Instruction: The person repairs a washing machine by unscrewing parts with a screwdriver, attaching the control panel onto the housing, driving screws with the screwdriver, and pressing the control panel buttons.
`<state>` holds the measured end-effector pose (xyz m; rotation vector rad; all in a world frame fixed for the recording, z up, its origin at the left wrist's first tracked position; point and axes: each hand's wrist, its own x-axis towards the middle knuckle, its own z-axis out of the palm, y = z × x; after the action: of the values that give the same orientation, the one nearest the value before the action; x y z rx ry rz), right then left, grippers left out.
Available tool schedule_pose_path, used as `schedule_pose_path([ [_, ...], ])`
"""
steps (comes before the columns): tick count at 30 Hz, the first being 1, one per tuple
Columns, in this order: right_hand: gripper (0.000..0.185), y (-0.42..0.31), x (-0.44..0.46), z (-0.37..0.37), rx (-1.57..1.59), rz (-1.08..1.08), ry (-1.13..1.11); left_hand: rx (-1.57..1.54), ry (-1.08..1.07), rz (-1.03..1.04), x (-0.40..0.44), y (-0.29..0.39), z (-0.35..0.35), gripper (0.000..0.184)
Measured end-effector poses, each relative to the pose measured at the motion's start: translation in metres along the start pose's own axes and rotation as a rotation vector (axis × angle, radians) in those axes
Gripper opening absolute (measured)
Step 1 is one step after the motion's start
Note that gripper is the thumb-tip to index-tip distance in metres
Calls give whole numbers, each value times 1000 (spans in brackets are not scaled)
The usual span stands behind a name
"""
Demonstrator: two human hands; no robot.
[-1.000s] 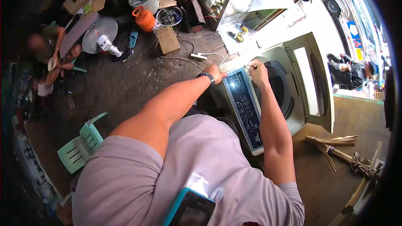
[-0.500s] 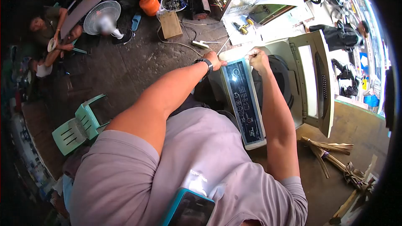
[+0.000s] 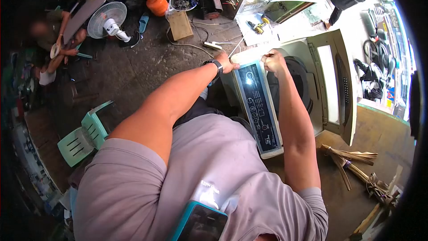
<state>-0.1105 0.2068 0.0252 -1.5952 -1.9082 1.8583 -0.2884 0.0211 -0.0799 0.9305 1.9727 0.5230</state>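
A top-loading washing machine (image 3: 315, 122) stands in front of me with its lid (image 3: 343, 87) raised and the dark drum opening (image 3: 294, 85) showing. Its long black control panel (image 3: 259, 107) with printed buttons runs along the side nearest my body. My left hand (image 3: 228, 62), with a watch on the wrist, is closed around the panel's far left corner, thumb on top. At the far right end of the panel, my right hand (image 3: 274, 61) is closed in a pinch against the inner edge; whatever lies between those fingertips is hidden.
A yellow-black drill (image 3: 256, 27) lies beyond the machine, near a power strip (image 3: 212, 45) and cables. An orange gas cylinder (image 3: 156, 2), a fan (image 3: 109, 22) and a seated person (image 3: 53, 40) are far left. A green chair (image 3: 82, 140) stands left; dried stalks (image 3: 352, 167) lie right.
My right fingers have shifted slightly at the panel edge, while my left hand stays on the corner. The passer-by outside has moved toward the top of the view. The fan head has turned.
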Motion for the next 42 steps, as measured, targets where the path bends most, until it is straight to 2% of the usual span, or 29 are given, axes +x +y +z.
schedule_pose_path([
  [8, 14, 4, 3, 1, -89, -36, 49, 62, -41, -53, -22, 19, -17, 51],
  [11, 18, 9, 3, 0, -10, 45, 41, 56, -55, -75, -28, 25, -22, 52],
  [12, 18, 14, 5, 3, -86, -9, 93, 57, -56, -71, -28, 27, -23, 52],
  [14, 18, 14, -3, 10, -164, -63, 138, 24, -87, -87, -30, 28, -27, 76],
  [16, 16, 5, -39, 15, -488, -508, 274, 11, -98, -97, -33, 29, -30, 76],
  [18, 14, 9, -40, 14, -492, -570, 294, -10, -108, -111, -35, 33, -33, 76],
  [20, 15, 10, -40, 11, -515, -595, 293, 83, -96, -127, -34, 32, -29, 51],
  [21, 18, 7, -39, 10, -475, -453, 245, 81, -97, -129, -33, 28, -26, 51],
  [25, 22, -6, -27, 7, -481, -326, 189, 46, -88, -65, -27, 26, -25, 51],
  [27, 24, -8, -13, 8, -497, -103, 180, 67, -103, -64, -33, 33, -32, 50],
  [29, 23, -5, -3, 7, -475, -31, 167, -11, -141, -62, -36, 34, -36, 72],
  [30, 22, -3, 1, 7, -455, 38, 152, -10, -141, -62, -32, 30, -33, 72],
  [34, 20, 14, 7, 4, -309, 27, 200, -3, -124, -39, -30, 28, -30, 70],
  [36, 23, 5, -10, 4, -496, -161, 212, -11, -130, -43, -35, 31, -33, 69],
  [37, 23, -2, -12, 6, -499, -165, 211, -19, -109, -41, -37, 32, -34, 68],
  [39, 28, -1, -21, 12, -548, -336, 263, -21, -101, -41, -32, 22, -22, 67],
  [42, 28, 0, -17, 14, -626, -318, 294, -57, -89, -12, -28, 24, -23, 66],
])
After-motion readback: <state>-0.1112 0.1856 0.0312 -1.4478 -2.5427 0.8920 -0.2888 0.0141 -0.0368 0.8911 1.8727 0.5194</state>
